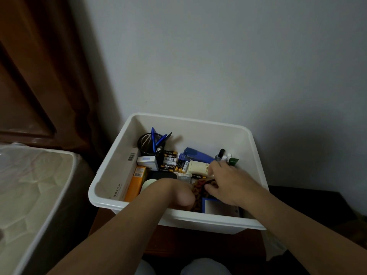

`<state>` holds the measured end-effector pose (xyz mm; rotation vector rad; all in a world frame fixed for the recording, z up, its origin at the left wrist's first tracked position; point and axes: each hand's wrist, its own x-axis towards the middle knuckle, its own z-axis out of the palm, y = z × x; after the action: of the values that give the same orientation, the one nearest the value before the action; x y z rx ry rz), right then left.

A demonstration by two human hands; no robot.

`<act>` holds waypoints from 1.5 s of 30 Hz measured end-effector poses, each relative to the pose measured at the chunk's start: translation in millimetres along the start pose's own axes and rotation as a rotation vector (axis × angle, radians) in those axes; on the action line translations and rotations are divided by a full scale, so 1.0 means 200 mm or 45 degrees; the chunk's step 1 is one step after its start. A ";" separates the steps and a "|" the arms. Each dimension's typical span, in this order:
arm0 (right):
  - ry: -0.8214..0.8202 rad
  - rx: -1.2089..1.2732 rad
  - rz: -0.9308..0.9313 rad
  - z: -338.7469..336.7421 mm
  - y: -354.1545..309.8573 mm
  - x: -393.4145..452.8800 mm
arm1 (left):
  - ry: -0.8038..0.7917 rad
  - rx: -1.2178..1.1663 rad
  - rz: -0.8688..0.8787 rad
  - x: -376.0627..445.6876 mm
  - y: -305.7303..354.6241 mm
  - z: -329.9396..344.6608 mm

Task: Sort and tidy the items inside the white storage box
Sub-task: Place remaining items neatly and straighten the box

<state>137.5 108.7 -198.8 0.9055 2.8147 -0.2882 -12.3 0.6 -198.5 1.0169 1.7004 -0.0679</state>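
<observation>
**Both hands down in the box**

On a dark wooden stand by the wall: white storage box [246, 135], open-topped. Inside, right hand [228, 183] pinching a brown patterned bundle [200, 187]; left hand [178, 193] beside it (fingers hidden, grip impossible to tell). Farther back, blue stapler [198, 154], black pen cup [149, 143], batteries [169, 160].

Both forearms are bare from the lower frame edge up to the white storage box [178, 217], with no sleeve, watch or ring showing. The left hand [183, 196] and right hand [228, 183] are ungloved. Below the box, two knees [205, 266] show in pale light-grey cloth.
</observation>
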 end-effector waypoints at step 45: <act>0.402 -0.102 0.573 -0.05 0.04 -0.17 | 1.634 0.135 -0.546 -0.43 -0.37 0.07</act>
<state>168.0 99.0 -183.3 1.6465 2.7493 0.0347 -47.5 -103.7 -165.9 0.7529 3.0913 0.2826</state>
